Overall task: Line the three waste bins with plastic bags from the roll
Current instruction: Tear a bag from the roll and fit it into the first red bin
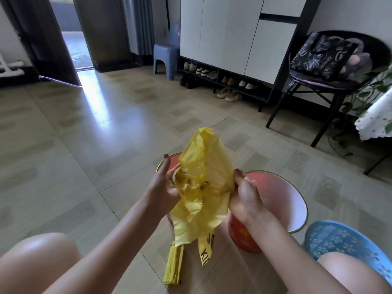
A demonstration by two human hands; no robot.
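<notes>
A crumpled thin yellow plastic bag (203,166) with black printing is held up between both hands, above the floor and in front of two bins. The left hand (163,183) has its fingers curled into the bag's left side with the thumb raised; the right hand (244,192) pinches the bag's right edge, thumb on top. The bag's upper end stands up in a loose peak, and its lower part hangs down in two handle strips, one bearing black letters. Below the left strip a flat folded stack of yellow plastic bags (174,266) hangs or lies near the floor; whether it touches the floor I cannot tell.

Just behind the right hand stands a round red waste bin with a pale pink inside and a thin gold rim (292,200), unlined. A second red bin of the same kind (169,159) shows only as a rim behind the left hand and the bag. A blue plastic perforated item with a flower pattern (339,240) sits at the lower right beside the person's knee.

Further out lies the beige tiled floor (84,134), a white cabinet with shoes on an open shelf beneath (229,39), a grey-blue plastic stool (165,58), and a black chair carrying a black patterned bag (318,56)
</notes>
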